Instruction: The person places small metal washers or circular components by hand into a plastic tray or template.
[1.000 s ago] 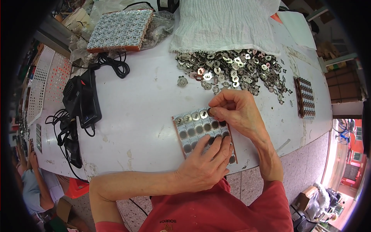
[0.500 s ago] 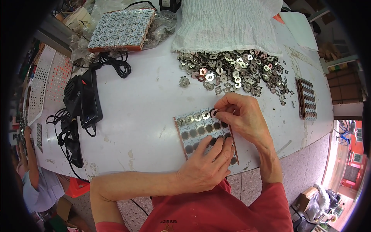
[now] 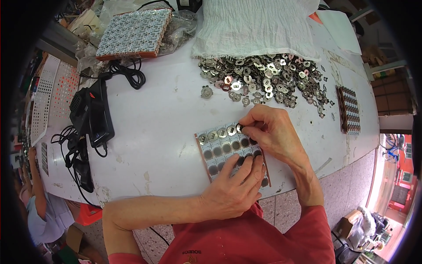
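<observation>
A pale circuit board panel [image 3: 210,157] with rows of round dark pads lies near the table's front edge. Along its far row sit several shiny round metal clips [image 3: 222,132]. My right hand [image 3: 272,132] is closed in a pinch on one metal clip [image 3: 239,127] at the right end of that row; its fingers hide part of the clip. My left hand [image 3: 233,187] rests on the panel's near right part, fingers stretched out and slightly apart, covering some pads. Beyond the panel spreads a heap of loose metal clips [image 3: 268,79].
A white woven sack [image 3: 257,31] lies behind the heap. Stacked panels [image 3: 134,33] stand at the far left, and another stack of panels [image 3: 349,110] at the right. A black corded device [image 3: 99,114] sits on the left. Another person [image 3: 46,215] is at the left edge.
The view has shifted slightly. My right fingers have drawn in a little at the clip on the end of the far row; my left hand stays on the panel.
</observation>
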`<move>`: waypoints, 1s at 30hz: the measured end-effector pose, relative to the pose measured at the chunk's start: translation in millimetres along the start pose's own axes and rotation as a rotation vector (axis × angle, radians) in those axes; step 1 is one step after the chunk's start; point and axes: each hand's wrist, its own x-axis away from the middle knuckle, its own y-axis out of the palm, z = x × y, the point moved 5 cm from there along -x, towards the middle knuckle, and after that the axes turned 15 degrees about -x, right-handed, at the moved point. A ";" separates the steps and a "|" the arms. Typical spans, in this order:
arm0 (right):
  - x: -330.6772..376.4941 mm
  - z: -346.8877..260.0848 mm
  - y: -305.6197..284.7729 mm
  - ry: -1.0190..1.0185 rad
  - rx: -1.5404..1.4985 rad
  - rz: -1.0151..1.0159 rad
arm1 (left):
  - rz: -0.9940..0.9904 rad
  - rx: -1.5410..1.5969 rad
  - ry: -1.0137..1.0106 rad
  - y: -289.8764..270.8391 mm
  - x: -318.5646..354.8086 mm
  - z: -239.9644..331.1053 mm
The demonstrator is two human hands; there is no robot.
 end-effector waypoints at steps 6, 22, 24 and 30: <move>2.5 -1.9 0.3 -0.134 0.055 0.014 | 0.016 -0.013 0.003 -0.7 -0.7 0.7; -37.7 -21.7 -3.6 -0.293 0.364 0.093 | 0.039 -0.016 0.001 0.1 2.1 0.6; -36.4 -19.0 -0.6 -0.309 0.400 0.105 | 0.046 -0.016 0.002 -0.9 1.2 0.5; -33.5 -18.7 -12.5 -0.390 0.243 0.191 | 0.035 -0.015 0.008 -1.1 1.0 0.2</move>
